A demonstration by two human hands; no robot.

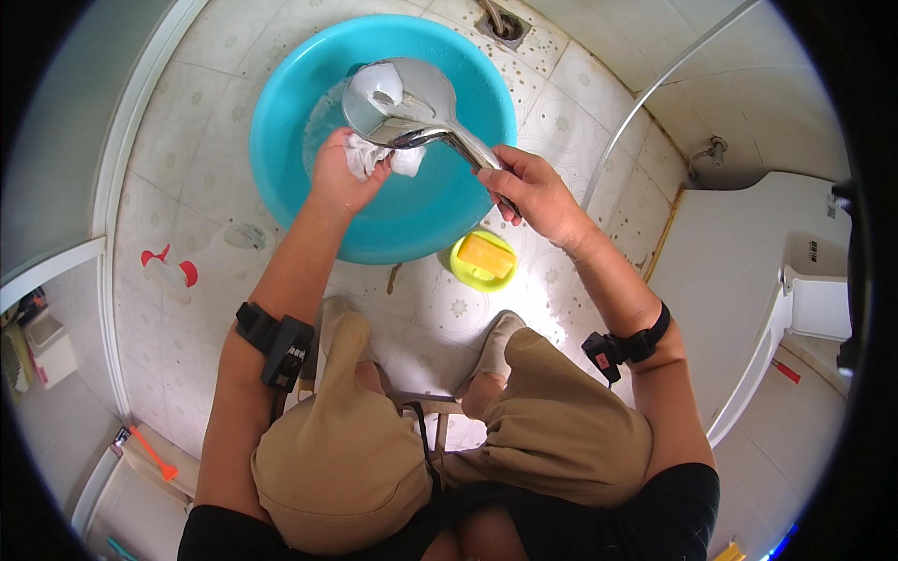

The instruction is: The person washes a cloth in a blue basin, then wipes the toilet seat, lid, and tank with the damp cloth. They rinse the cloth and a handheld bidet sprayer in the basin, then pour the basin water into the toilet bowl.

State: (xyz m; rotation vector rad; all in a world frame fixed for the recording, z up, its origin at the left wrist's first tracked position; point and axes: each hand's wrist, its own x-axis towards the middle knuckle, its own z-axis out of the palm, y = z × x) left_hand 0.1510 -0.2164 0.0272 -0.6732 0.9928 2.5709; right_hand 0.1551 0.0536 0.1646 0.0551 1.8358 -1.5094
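Note:
My left hand (344, 175) holds a bunched white cloth (365, 156) above a large turquoise plastic basin (273, 189). My right hand (537, 186) grips the handle of a shiny metal water ladle (403, 98). The ladle's round bowl is over the basin, just beyond the cloth and partly overlapping it in view. Water (407, 210) lies in the basin, with some foam along its left side. Whether the ladle contains water, I cannot tell through the reflections. Near the basin's front right edge, a yellow soap bar (486, 256) sits in a lime-green dish (485, 284).
White bottles with red caps (188, 273) are on the tiled floor at left. A floor drain (502, 26) with a pipe lies beyond the basin. A thin pale hose or rod (635, 109) slants down at right, near a wall valve (717, 151) and a white appliance (729, 266).

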